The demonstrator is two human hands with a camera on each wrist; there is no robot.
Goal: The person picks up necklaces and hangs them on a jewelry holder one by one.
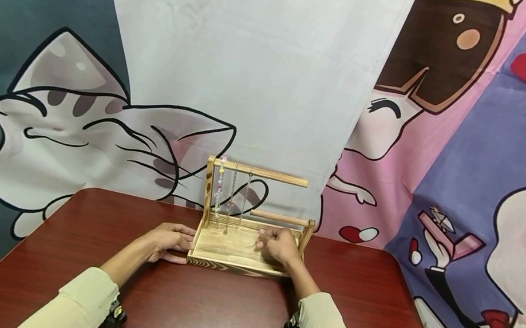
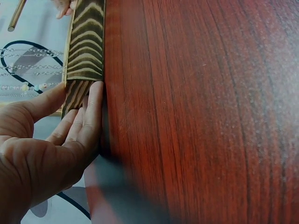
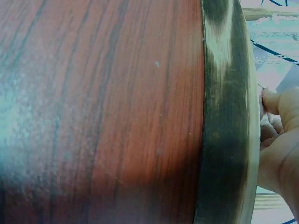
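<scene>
A wooden jewelry stand (image 1: 245, 270) with a shallow tray base stands on the table. My left hand (image 1: 171, 243) holds its left end, the thumb at the upper rim and the fingers (image 2: 95, 105) along the lower side. Over the right part of the tray is my right hand (image 1: 279, 244), fingertips drawn together at a thin pale strand (image 1: 252, 247), too small to make out its kind. A beaded necklace (image 1: 220, 186) and two chain necklaces (image 1: 231, 196) hang from the upper bar (image 1: 281, 177). In the right wrist view, the front wall (image 3: 226, 121) partly hides the right hand.
The lower bar (image 1: 280, 218) runs leftward from the right post (image 1: 307, 235), close behind my right hand. A dark red table (image 1: 226, 320) extends in front and to both sides. A printed cartoon cloth (image 1: 258, 70) hangs behind the table.
</scene>
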